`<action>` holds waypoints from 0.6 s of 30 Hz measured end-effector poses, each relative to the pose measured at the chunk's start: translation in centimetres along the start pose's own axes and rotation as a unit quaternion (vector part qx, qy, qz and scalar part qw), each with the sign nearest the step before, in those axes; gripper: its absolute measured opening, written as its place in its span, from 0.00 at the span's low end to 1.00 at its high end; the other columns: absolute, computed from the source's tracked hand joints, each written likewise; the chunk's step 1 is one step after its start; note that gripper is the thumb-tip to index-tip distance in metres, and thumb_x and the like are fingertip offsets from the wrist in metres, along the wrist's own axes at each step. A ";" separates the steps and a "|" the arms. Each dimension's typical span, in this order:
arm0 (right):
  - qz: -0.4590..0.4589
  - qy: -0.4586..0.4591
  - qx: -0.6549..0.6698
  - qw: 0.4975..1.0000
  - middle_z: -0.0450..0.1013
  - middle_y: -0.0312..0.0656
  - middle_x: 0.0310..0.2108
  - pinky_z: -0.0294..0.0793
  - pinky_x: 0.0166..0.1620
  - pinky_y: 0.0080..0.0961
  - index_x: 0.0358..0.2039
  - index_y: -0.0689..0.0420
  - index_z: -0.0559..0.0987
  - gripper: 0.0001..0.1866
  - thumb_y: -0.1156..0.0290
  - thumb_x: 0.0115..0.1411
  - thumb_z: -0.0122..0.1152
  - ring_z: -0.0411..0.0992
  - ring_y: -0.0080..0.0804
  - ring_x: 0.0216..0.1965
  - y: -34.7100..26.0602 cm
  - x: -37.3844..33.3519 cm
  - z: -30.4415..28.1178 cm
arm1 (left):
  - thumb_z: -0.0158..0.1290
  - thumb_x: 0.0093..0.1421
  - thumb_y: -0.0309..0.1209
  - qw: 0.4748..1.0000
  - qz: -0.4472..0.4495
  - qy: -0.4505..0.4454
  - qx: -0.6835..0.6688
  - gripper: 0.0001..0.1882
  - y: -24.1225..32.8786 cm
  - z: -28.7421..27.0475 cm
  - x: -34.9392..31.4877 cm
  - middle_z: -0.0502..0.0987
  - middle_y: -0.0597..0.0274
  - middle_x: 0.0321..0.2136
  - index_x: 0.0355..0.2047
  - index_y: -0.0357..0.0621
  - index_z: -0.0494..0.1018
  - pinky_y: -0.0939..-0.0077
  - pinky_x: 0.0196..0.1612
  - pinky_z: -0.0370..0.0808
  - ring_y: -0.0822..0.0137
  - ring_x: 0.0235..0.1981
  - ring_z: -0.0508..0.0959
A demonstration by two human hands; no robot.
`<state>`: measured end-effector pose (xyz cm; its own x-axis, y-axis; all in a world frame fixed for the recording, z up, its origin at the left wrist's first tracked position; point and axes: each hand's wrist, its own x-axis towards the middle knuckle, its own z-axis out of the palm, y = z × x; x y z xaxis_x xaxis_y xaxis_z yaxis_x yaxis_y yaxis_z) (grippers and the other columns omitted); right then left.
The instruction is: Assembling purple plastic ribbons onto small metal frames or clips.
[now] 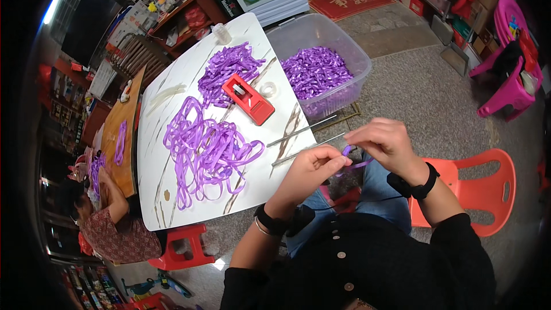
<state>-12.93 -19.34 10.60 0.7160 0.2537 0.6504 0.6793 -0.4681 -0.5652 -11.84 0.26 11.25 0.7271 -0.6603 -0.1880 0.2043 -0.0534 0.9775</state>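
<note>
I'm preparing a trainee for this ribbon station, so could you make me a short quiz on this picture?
1. True or false: the red tape dispenser sits on the white table.
2. Where is the clear plastic bin? A: on the table; B: beside the table; C: on an orange chair.
3. What colour is the ribbon at the fingertips of the left hand?

Key: 1 true; 2 B; 3 purple.
</note>
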 end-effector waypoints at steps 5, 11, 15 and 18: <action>0.006 0.104 -0.128 0.986 0.73 0.38 0.31 0.67 0.27 0.20 0.29 0.58 0.75 0.08 0.80 0.45 0.58 0.70 0.29 0.24 -0.7 0.9 -0.4 | 0.46 0.56 0.25 0.995 0.057 0.047 0.062 0.08 -0.5 0.2 1.0 0.68 0.65 0.28 0.29 0.32 0.72 0.84 0.40 0.64 0.75 0.33 0.69; 0.332 -0.005 0.329 0.884 0.71 0.38 0.35 0.64 0.24 0.10 0.41 0.62 0.68 0.13 0.77 0.53 0.51 0.66 0.12 0.23 -0.8 -1.9 1.4 | 0.48 0.54 0.25 0.965 0.118 0.162 0.167 0.07 -0.6 0.6 2.1 0.64 0.66 0.26 0.27 0.34 0.74 0.85 0.38 0.61 0.76 0.32 0.65; 0.385 -0.080 0.476 0.787 0.72 0.36 0.26 0.63 0.22 0.09 0.40 0.63 0.69 0.12 0.71 0.56 0.49 0.66 0.12 0.21 -1.0 -1.2 2.9 | 0.51 0.52 0.27 0.960 0.129 0.198 0.152 0.06 -0.4 0.8 2.6 0.66 0.65 0.25 0.25 0.36 0.74 0.83 0.37 0.62 0.72 0.30 0.67; 0.369 -0.137 0.469 0.791 0.73 0.36 0.27 0.67 0.25 0.10 0.37 0.62 0.72 0.11 0.68 0.58 0.48 0.69 0.15 0.23 -1.1 -2.0 3.1 | 0.47 0.55 0.27 0.979 0.101 0.177 0.001 0.07 0.3 0.2 2.4 0.67 0.63 0.26 0.25 0.35 0.72 0.80 0.40 0.63 0.71 0.32 0.68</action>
<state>-14.61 -16.73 8.32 0.8936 0.4390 -0.0937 -0.2112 0.2271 -0.9507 -10.12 -1.46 11.11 0.9339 -0.3572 -0.0128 0.0327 0.0495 0.9982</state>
